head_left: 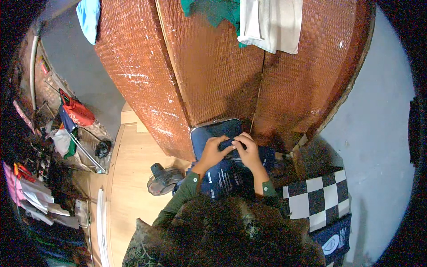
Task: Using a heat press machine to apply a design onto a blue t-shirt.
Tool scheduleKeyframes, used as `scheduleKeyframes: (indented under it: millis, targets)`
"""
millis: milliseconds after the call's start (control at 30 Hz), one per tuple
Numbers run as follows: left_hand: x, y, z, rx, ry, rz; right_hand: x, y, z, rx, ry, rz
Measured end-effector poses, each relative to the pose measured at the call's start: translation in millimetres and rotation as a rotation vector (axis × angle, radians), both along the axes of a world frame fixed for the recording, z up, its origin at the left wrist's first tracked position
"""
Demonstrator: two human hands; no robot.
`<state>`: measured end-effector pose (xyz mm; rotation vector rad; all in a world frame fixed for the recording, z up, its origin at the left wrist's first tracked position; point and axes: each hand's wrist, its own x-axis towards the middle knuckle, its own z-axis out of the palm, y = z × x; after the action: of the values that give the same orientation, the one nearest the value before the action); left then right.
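My left hand (pixel 213 152) and my right hand (pixel 247 152) meet in front of me, fingertips nearly touching. Between them they pinch a small dark piece (pixel 227 144), which looks like cloth; its shape is mostly hidden by the fingers. Under the hands spreads dark blue fabric (pixel 217 182) bearing white writing. Just beyond my left hand sits a blue padded item with pale piping (pixel 200 138), its kind unclear. Dark green buttoned cuffs end at both wrists.
Tall brown woven panels (pixel 217 83) stand ahead, with white cloth (pixel 272 30) and green cloth (pixel 217 13) hanging over them. A small black fan (pixel 165 180) is on the left. Checkered fabric (pixel 317 197) lies at right. A red bag (pixel 78 111) hangs among clutter at far left.
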<state>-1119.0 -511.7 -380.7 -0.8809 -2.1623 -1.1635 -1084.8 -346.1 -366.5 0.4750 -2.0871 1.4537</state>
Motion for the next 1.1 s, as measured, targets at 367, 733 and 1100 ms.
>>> scheduleKeyframes:
  millis: [367,733,1100]
  targets:
    - [-18,-26,-24,0.371,-0.425,0.087,3,40,-30,0.188,-0.344,-0.063]
    - [-10,-83,13,0.783,-0.388,0.255,-1,90,-62,0.409,-0.319,-0.172]
    - [-28,-132,-49,0.815,-0.446,0.223,1,102,-49,-0.311,-0.331,-0.32]
